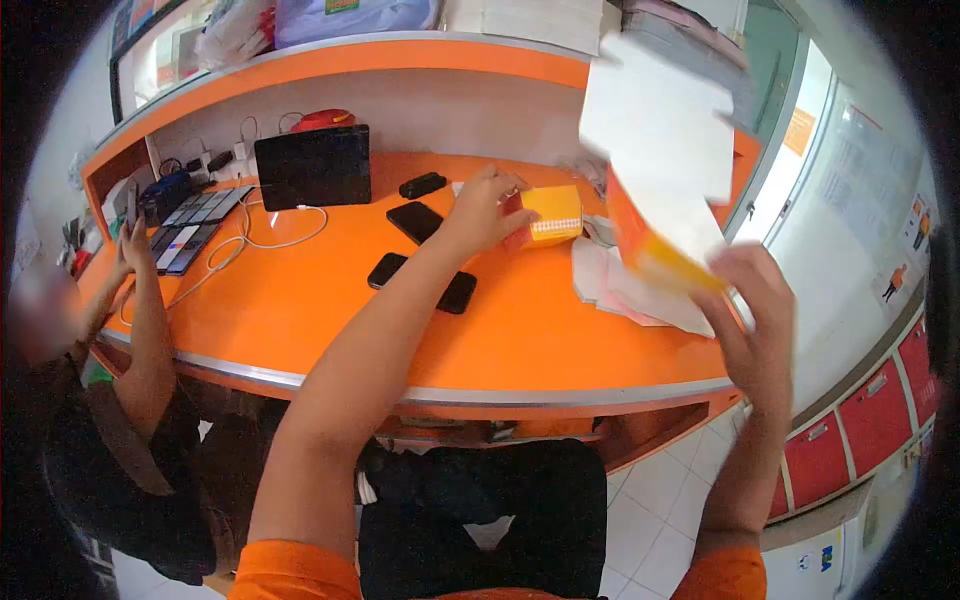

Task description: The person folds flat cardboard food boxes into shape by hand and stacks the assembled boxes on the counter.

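Observation:
My left hand [487,212] reaches across the desk with its fingers closed around the near side of a small yellow and red folded box [553,210]. Raised at the right, my right hand [755,315] pinches the lower edge of a partly unfolded carton [665,135]. Its inside is white, its outer face red and yellow, and the lower edge is blurred. Beneath that carton, several flat white and pinkish carton sheets [625,285] lie on the desk beside the box. My left forearm partly covers phones [457,292] on the desk.
A dark tablet [313,168] stands at the back of the orange desk [500,350], near a white cable [240,240]. A black object [422,185] lies behind the phones. At far left, another person's hand [135,245] holds a phone. A black chair [485,520] stands below.

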Motion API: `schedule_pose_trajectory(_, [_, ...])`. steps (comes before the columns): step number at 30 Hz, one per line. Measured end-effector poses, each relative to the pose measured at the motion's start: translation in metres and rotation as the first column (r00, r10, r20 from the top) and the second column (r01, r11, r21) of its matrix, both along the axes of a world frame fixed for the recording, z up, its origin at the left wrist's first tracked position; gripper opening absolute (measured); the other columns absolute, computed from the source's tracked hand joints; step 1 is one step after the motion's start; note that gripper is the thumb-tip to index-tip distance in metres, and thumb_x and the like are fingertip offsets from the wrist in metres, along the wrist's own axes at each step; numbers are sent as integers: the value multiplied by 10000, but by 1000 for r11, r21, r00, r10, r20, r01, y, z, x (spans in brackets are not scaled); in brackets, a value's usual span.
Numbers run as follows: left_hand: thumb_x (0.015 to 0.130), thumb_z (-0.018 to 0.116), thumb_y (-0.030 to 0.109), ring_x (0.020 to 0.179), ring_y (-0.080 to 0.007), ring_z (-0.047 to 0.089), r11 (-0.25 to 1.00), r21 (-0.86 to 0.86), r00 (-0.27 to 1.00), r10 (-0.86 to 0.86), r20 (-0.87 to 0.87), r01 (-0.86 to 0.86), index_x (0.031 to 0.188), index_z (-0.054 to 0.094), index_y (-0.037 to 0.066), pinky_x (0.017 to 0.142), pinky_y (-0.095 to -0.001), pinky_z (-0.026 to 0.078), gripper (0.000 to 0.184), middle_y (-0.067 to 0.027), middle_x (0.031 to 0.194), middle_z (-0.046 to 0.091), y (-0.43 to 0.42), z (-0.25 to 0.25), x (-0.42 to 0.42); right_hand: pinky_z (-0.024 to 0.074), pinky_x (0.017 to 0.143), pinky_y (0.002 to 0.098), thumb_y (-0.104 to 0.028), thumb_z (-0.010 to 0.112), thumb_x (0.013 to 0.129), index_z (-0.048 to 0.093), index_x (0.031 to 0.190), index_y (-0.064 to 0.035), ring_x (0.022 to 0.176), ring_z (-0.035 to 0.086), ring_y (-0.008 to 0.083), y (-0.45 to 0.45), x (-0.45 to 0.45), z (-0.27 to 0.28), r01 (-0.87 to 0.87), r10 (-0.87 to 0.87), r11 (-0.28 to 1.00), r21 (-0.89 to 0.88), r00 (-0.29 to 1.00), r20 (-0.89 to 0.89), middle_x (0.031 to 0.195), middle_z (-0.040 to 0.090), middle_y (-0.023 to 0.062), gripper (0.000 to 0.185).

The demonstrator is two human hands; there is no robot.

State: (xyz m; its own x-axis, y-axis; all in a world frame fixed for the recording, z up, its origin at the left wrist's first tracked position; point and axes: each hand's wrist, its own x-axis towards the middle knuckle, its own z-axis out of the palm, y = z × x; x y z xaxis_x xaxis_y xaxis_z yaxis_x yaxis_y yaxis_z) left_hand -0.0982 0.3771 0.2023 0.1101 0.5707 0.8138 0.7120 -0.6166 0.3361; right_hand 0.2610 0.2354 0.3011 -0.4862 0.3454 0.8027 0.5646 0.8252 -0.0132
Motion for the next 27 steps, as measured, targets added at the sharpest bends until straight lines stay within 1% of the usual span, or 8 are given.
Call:
schedule_pose_trajectory(1, [786,892,119,980,-264,690,994,111,997,15,-73,-7,1115,748,38,849,-367,568,369,-166,990,661,1,-5,-1,527,822,399,-138,737,937,666,1004,34,946,664,346,22,-19,-1,-14,14,1000,15,999,-37,1010,666,157,198])
schedule_pose_trajectory(4, [767,895,73,863,-266,688,977,16,970,-208,-126,211,974,742,31,778,-347,579,261,-124,935,648,-8,-8,2,529,882,424,-85,714,920,683,1032,31,1006,649,388,97,-63,-10,-110,114,992,55,991,-70,1041,678,173,163])
schedule_pose_trajectory(7, [757,889,32,814,-289,682,970,-101,928,-239,-286,219,989,700,32,782,-365,585,300,-103,956,639,-16,-11,10,507,904,465,-95,642,921,688,996,-4,1027,625,394,165,-86,-33,-193,196,980,-36,973,121,1012,677,177,127])
schedule_pose_trajectory(13, [710,900,20,952,-315,664,979,-187,986,-104,-131,78,1132,642,55,800,-395,576,496,-114,1013,634,-31,2,24,444,946,567,-157,585,914,706,982,-50,1067,610,382,200,-103,-98,-115,136,983,-144,980,148,981,692,189,176])
schedule_pose_trajectory(19, [702,918,141,1125,-337,616,987,154,930,91,-356,-38,1002,699,60,942,-480,490,380,-134,1208,614,-29,-5,21,448,1011,536,-295,609,1011,708,1052,-52,1141,627,354,197,-97,-101,-52,86,994,-98,923,375,1059,708,159,265])
schedule_pose_trajectory(22, [727,908,193,1113,-329,625,987,160,935,51,-350,6,926,724,77,943,-490,478,295,-119,1192,656,-26,-12,19,449,1064,467,-239,689,976,670,1202,-48,1229,593,344,189,-86,-91,-125,177,925,-360,978,114,1189,687,164,297])
schedule_pose_trajectory(25, [757,893,235,1095,-320,634,996,-33,907,60,-417,-81,904,732,90,931,-481,482,262,-108,1101,703,-26,-13,22,452,1097,443,-290,754,931,631,1312,-65,1258,600,339,166,-38,-56,-29,84,892,-451,991,101,1335,660,158,459])
schedule_pose_trajectory(27, [788,876,273,1049,-317,649,997,-12,913,67,-402,-78,890,733,93,917,-477,481,252,-106,999,715,-27,-14,25,467,1092,437,-296,809,883,614,1373,-83,1263,611,330,141,-4,-46,228,17,793,-566,919,394,1370,656,147,569])
